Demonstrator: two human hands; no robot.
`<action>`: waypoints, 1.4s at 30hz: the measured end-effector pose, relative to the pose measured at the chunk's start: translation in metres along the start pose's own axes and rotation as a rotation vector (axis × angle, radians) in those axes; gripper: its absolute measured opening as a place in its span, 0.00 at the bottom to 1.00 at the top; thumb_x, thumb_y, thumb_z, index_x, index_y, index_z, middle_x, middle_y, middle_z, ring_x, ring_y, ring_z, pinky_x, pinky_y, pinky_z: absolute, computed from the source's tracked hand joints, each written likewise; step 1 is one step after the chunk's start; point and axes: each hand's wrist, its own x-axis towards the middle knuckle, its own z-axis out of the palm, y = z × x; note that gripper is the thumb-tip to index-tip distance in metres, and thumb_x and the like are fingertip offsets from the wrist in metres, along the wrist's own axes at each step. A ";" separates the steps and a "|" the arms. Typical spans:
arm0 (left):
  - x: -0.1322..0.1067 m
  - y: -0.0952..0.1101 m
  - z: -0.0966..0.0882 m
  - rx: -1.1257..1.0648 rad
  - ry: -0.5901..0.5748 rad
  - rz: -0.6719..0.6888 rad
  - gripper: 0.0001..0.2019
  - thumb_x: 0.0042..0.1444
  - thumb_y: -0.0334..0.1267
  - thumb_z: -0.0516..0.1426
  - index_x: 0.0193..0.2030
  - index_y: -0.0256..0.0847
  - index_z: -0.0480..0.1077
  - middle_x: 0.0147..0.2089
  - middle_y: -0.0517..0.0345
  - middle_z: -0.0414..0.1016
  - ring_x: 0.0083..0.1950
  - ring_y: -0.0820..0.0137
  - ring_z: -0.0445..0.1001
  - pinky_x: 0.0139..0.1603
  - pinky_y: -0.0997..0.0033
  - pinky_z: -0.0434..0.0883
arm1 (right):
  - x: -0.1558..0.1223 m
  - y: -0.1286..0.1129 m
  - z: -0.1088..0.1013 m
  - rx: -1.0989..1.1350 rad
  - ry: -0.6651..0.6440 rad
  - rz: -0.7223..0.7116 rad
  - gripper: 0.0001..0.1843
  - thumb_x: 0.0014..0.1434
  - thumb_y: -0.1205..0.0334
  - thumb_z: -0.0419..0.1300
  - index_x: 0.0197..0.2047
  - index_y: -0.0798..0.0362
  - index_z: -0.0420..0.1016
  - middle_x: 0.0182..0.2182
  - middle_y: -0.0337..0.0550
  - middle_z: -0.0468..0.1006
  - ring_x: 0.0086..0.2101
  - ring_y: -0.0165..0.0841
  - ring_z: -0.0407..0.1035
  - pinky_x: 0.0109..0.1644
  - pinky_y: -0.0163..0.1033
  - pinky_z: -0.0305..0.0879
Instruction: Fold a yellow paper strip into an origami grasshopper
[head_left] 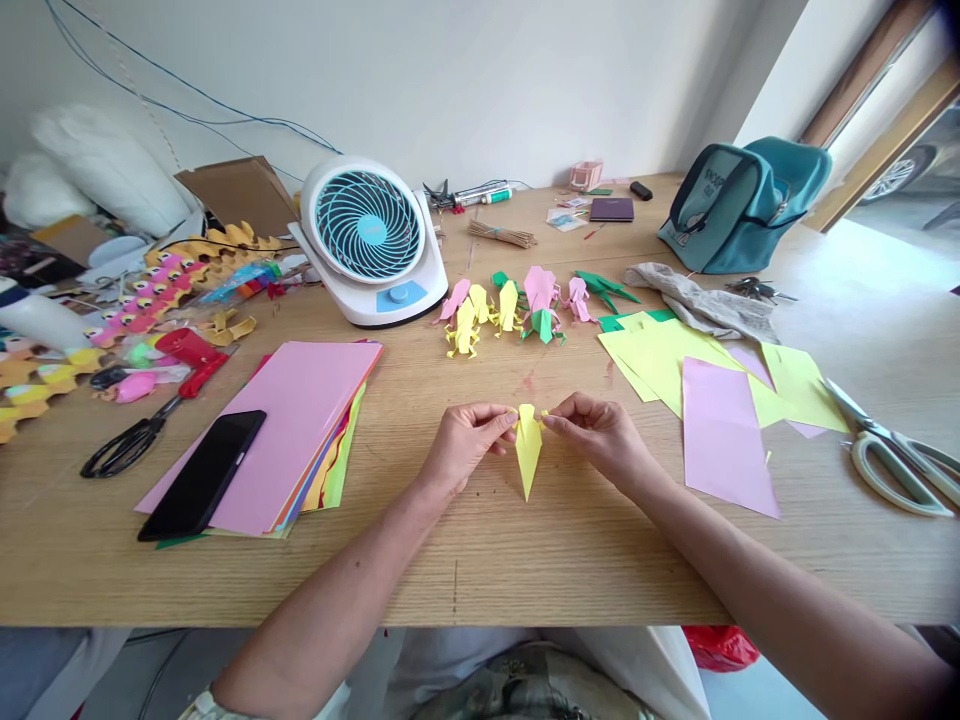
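Observation:
A small yellow folded-paper figure (528,455) points its long tip toward me, just above or on the wooden table. My left hand (474,440) pinches its upper left side between thumb and fingers. On the other side, my right hand (592,430) pinches a small flap at the upper right. Both hands are closed on the paper. Beyond them stands a group of finished-looking origami figures, among them a yellow one (464,325), a large pink one (540,288) and a green one (541,324).
Left lies a stack of coloured paper (315,400) with a black phone (204,470) on top, and red-handled scissors (161,420). A white fan (367,235) stands behind. Right are yellow sheets (660,350), a pink sheet (726,430), scissors (896,450) and a teal bag (739,205).

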 end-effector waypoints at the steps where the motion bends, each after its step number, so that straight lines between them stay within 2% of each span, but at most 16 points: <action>1: 0.000 -0.002 0.001 0.038 0.002 0.022 0.12 0.48 0.44 0.65 0.33 0.35 0.80 0.28 0.56 0.77 0.29 0.75 0.73 0.24 0.79 0.68 | 0.000 0.001 0.000 -0.059 0.008 -0.019 0.20 0.54 0.44 0.64 0.27 0.53 0.74 0.24 0.38 0.71 0.26 0.29 0.59 0.29 0.37 0.53; 5: 0.005 -0.011 0.003 0.173 0.021 0.089 0.09 0.50 0.40 0.61 0.29 0.36 0.79 0.25 0.58 0.74 0.26 0.75 0.71 0.21 0.80 0.66 | 0.002 0.002 0.000 -0.263 0.017 -0.044 0.16 0.58 0.49 0.61 0.27 0.52 0.74 0.27 0.40 0.74 0.29 0.31 0.63 0.32 0.37 0.55; 10: 0.010 -0.020 0.002 0.318 0.026 0.137 0.10 0.55 0.39 0.59 0.36 0.37 0.81 0.31 0.57 0.76 0.25 0.75 0.71 0.19 0.79 0.65 | 0.006 0.007 -0.001 -0.411 0.077 -0.052 0.13 0.58 0.53 0.60 0.27 0.51 0.75 0.28 0.38 0.74 0.27 0.29 0.63 0.32 0.37 0.56; 12: 0.011 -0.020 0.001 0.413 0.043 0.182 0.10 0.56 0.39 0.59 0.36 0.38 0.81 0.28 0.59 0.74 0.23 0.77 0.68 0.21 0.78 0.64 | 0.007 0.009 -0.001 -0.474 0.104 -0.050 0.12 0.58 0.53 0.60 0.28 0.50 0.75 0.29 0.38 0.75 0.26 0.29 0.63 0.33 0.37 0.56; 15: 0.012 -0.018 0.001 0.544 0.098 0.239 0.08 0.56 0.38 0.61 0.30 0.38 0.80 0.25 0.61 0.74 0.24 0.76 0.68 0.26 0.77 0.64 | 0.008 0.010 -0.001 -0.560 0.121 -0.049 0.11 0.59 0.54 0.60 0.29 0.50 0.76 0.30 0.38 0.76 0.27 0.30 0.66 0.34 0.37 0.55; 20: 0.014 -0.017 0.002 0.667 0.127 0.229 0.04 0.53 0.33 0.64 0.29 0.37 0.76 0.31 0.59 0.78 0.28 0.75 0.71 0.32 0.76 0.66 | 0.007 0.012 0.002 -0.684 0.113 -0.067 0.07 0.60 0.58 0.59 0.33 0.49 0.76 0.34 0.38 0.78 0.31 0.31 0.70 0.39 0.39 0.55; 23: 0.014 -0.016 0.001 0.740 0.132 0.222 0.04 0.53 0.31 0.64 0.29 0.37 0.73 0.31 0.59 0.77 0.28 0.75 0.70 0.34 0.75 0.66 | 0.007 0.013 0.002 -0.714 0.103 -0.060 0.07 0.61 0.58 0.58 0.37 0.48 0.77 0.36 0.38 0.79 0.34 0.33 0.72 0.43 0.42 0.53; 26: 0.014 -0.014 -0.004 0.864 0.135 0.289 0.09 0.53 0.31 0.64 0.25 0.38 0.70 0.29 0.60 0.74 0.30 0.74 0.70 0.36 0.73 0.65 | 0.006 0.012 0.001 -0.706 0.092 -0.053 0.07 0.61 0.57 0.58 0.39 0.48 0.76 0.37 0.37 0.79 0.35 0.33 0.72 0.43 0.42 0.53; 31: 0.014 -0.010 -0.013 0.986 0.104 0.329 0.15 0.53 0.32 0.65 0.21 0.39 0.66 0.27 0.61 0.70 0.31 0.72 0.68 0.36 0.71 0.63 | 0.005 0.009 0.001 -0.698 0.078 -0.057 0.06 0.62 0.59 0.57 0.38 0.47 0.75 0.36 0.37 0.78 0.36 0.32 0.72 0.42 0.41 0.52; 37: 0.012 -0.012 -0.015 0.931 0.082 0.324 0.09 0.52 0.29 0.64 0.26 0.40 0.69 0.30 0.60 0.72 0.33 0.71 0.70 0.37 0.71 0.67 | 0.004 0.009 0.002 -0.728 0.069 -0.081 0.07 0.62 0.60 0.57 0.41 0.48 0.75 0.36 0.37 0.79 0.36 0.33 0.72 0.41 0.41 0.52; 42: 0.016 -0.020 -0.012 0.943 0.091 0.348 0.05 0.54 0.28 0.61 0.30 0.40 0.72 0.33 0.58 0.75 0.35 0.69 0.73 0.39 0.70 0.69 | -0.001 0.007 0.007 -0.705 0.014 -0.143 0.05 0.60 0.62 0.58 0.40 0.49 0.74 0.30 0.37 0.79 0.32 0.33 0.71 0.39 0.39 0.55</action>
